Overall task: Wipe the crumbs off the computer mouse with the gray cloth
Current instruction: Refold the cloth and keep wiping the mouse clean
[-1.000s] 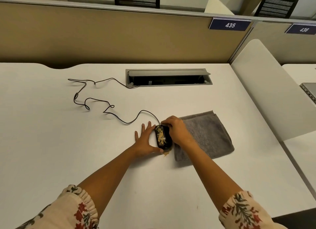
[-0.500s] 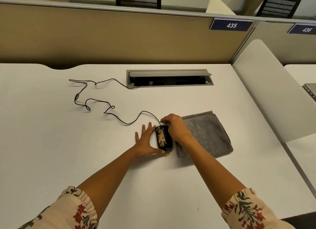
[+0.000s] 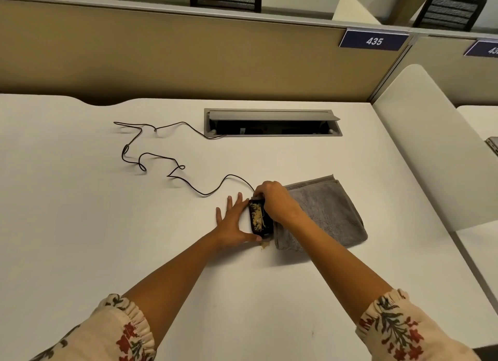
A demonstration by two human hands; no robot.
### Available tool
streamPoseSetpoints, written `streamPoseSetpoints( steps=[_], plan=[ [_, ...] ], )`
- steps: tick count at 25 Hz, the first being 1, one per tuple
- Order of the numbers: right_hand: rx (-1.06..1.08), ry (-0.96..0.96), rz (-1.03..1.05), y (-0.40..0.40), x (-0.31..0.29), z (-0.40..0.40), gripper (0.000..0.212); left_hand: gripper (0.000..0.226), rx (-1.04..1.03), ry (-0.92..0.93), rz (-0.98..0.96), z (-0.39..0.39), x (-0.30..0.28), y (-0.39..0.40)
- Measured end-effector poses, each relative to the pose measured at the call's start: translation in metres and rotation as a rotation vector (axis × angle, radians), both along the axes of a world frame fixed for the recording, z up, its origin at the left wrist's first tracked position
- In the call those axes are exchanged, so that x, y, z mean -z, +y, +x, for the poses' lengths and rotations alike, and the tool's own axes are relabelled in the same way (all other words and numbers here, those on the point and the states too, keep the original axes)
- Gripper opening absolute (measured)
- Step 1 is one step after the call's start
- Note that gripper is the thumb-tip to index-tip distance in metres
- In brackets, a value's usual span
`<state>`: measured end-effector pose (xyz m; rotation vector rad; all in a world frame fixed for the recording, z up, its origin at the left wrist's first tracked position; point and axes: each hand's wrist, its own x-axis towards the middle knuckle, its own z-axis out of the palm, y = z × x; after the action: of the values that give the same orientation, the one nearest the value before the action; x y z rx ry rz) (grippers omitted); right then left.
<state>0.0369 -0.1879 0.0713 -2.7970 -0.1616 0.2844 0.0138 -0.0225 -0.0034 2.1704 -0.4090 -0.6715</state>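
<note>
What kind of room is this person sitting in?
Probably a shared office or study hall: a desk behind a partition, numbered seat signs and a cable box set into the desktop.

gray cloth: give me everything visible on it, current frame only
The gray cloth is a folded, towel-like fabric with a stitched hem along its edges, lying flat on the white desk just right of the computer mouse. Its near left corner sits beside the mouse; whether they touch is unclear. The right hand and forearm cover its left part while gripping the mouse, not the cloth.
</note>
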Motion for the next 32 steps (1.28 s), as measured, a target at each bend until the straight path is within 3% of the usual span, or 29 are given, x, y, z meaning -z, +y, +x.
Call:
streamPoseSetpoints(
  steps=[6, 13, 21, 28, 32],
  plan=[
    [-0.059, -0.005, -0.075, 0.01, 0.002, -0.006, 0.042, 0.117, -0.003, -0.003, 0.007, 0.0, 0.0, -0.001],
    [0.032, -0.004, 0.053, -0.005, -0.01, -0.001, 0.044, 0.118, -0.01, -0.008, -0.003, 0.0, 0.001, 0.0],
    [-0.138, -0.033, -0.194, 0.014, -0.003, -0.008, 0.032, 0.12, -0.008, -0.014, 0.007, 0.0, 0.002, 0.0],
    [-0.02, 0.041, -0.005, 0.003, -0.015, -0.006, 0.046, 0.116, -0.021, -0.006, -0.014, 0.0, 0.002, 0.0],
    [-0.039, 0.022, -0.086, 0.012, -0.011, 0.0, 0.04, 0.119, -0.026, -0.004, -0.021, -0.001, 0.001, 0.0]
  ],
)
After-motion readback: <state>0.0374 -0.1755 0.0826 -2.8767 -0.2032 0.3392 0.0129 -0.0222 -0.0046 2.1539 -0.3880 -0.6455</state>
